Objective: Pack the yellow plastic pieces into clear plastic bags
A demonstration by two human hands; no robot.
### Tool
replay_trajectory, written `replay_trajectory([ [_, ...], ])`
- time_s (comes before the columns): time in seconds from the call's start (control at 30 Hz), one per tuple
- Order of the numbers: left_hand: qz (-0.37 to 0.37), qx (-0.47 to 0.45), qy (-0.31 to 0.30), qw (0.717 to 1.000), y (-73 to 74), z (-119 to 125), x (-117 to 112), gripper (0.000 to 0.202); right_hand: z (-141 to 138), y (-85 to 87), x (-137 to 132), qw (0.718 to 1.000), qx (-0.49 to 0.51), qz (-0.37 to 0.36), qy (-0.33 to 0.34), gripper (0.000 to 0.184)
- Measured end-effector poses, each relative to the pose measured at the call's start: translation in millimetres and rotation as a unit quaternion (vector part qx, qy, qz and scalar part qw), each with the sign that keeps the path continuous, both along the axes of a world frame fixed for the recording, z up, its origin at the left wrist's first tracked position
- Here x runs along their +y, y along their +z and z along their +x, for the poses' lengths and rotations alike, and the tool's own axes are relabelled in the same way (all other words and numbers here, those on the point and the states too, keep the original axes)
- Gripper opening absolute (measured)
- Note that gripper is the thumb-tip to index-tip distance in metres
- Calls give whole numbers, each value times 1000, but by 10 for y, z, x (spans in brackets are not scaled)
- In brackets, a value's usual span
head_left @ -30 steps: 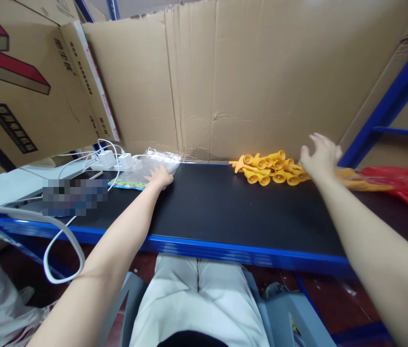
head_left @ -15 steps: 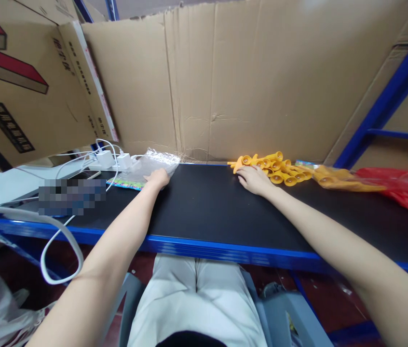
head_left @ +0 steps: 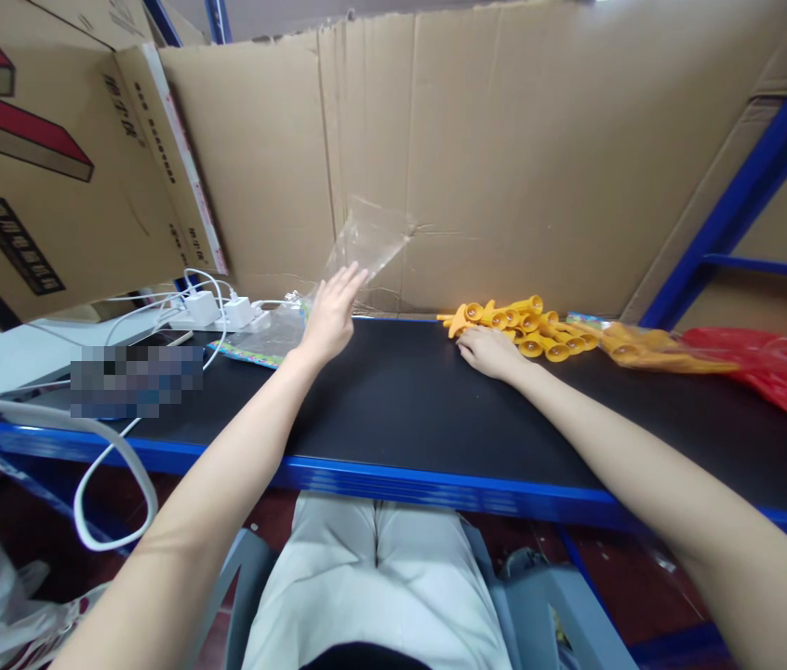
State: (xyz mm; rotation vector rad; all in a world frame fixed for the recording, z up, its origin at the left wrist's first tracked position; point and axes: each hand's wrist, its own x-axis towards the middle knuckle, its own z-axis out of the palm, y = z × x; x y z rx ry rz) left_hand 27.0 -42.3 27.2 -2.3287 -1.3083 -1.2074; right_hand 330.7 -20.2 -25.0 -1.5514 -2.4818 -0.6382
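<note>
Just left of twelve o'clock I have the left hand [head_left: 330, 318] raised, fingers extended and nearly together, with clear plastic film [head_left: 372, 237] standing up beyond them; the thumb is hidden, so I cannot tell whether it is pinched. At one o'clock my right hand [head_left: 491, 352] curls against the near end of the yellow horn-shaped pieces [head_left: 537, 326]; I cannot tell how firmly. They lie heaped, probably for easy reach, against a cardboard panel [head_left: 526, 158] that likely serves as a backstop. At ten o'clock a carton [head_left: 37, 186] bears Chinese lettering, too soft for me to read surely; I make out no brand on the pieces.
</note>
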Motion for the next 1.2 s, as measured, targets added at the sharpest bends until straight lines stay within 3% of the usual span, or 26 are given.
replay_trajectory([
  [0.13, -65, 85, -79, 991, -132, 50, 92, 51, 14, 13, -4, 1000, -1, -7, 9, 34],
  [0.27, -261, 164, -151, 939, -314, -20, 227, 47, 29, 29, -18, 1000, 0, -16, 13, 33],
  [0.37, -333, 147, -164, 917, -397, -76, 298, 50, 41, 33, -18, 1000, 0, -15, 15, 33],
  [0.53, -324, 110, -140, 929, -438, -125, 377, 57, 27, 21, -39, 1000, 6, -7, 22, 36],
  [0.77, -264, 98, -56, 958, -444, -123, 414, 53, -135, 63, -180, 994, -1, 62, -94, 34],
  [0.97, -258, 92, -58, 960, -461, -123, 426, 44, -277, 172, -152, 988, 35, 5, -150, 35],
  [1.2, -267, 86, -56, 958, -531, -154, 456, 37, -352, 329, -150, 966, 98, -115, -211, 47],
])
